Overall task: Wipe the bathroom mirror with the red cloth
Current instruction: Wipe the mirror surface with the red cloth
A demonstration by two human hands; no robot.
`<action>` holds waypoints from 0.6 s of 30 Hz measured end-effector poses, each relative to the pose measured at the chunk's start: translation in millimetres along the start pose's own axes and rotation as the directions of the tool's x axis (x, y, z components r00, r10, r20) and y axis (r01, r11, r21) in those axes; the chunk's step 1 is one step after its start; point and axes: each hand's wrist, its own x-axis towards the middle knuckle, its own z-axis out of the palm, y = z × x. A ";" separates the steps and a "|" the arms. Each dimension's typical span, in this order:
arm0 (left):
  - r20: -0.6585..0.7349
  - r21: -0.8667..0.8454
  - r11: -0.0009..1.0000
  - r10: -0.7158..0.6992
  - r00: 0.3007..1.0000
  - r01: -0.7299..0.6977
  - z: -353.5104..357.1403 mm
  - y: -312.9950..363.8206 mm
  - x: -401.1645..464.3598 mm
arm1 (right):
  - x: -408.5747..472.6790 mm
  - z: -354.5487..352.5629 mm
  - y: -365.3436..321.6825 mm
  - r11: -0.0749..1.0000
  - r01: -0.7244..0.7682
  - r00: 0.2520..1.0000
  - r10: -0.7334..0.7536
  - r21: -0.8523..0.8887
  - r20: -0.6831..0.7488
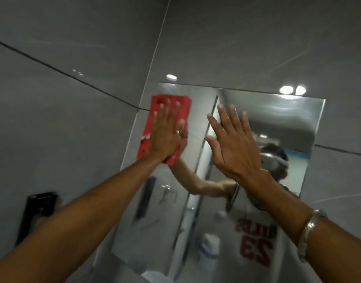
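Two hands raised | left hand (pixel 165 131) flat, pressing red cloth (pixel 165 111) at mirror (pixel 277 123) upper-left corner | right hand (pixel 232 144) open, empty, beside it | most glass apparently unwiped.

Both forearms bare, no sleeves reaching into view. Left hand (pixel 165 135) carries a ring (pixel 178 132) on one finger; right hand (pixel 234 144) has no rings showing, with a broad silver-coloured metal bangle (pixel 307 231) on the right forearm below the wrist. The reflection shows a white sleeveless top printed with red lettering and a large red number, plus a headband-mounted device on the head.
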 end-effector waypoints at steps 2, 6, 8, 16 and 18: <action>0.112 0.035 0.970 0.234 0.966 -0.239 2.4 -12.3 -50.0 | -21.9 8.5 -13.7 0.999 0.040 0.999 -0.040 -0.030 0.014; 0.025 -0.058 0.997 -0.049 0.998 0.051 0.3 -53.6 -84.2 | -63.9 20.1 -27.2 1.000 -0.028 0.997 0.028 -0.005 0.069; -0.051 -0.118 0.934 -0.344 0.938 0.336 5.2 -52.2 -94.1 | -80.6 22.0 -29.6 0.998 -0.057 0.996 0.057 0.006 0.070; 0.106 -0.008 0.993 0.117 0.987 -0.117 19.1 -93.8 -221.7 | -140.1 35.9 -74.5 0.982 -0.078 0.994 0.065 0.170 0.084; 0.055 -0.024 0.998 -0.055 0.997 0.056 18.6 -112.3 -249.9 | -156.3 40.7 -84.6 0.976 -0.080 0.994 0.062 0.202 0.095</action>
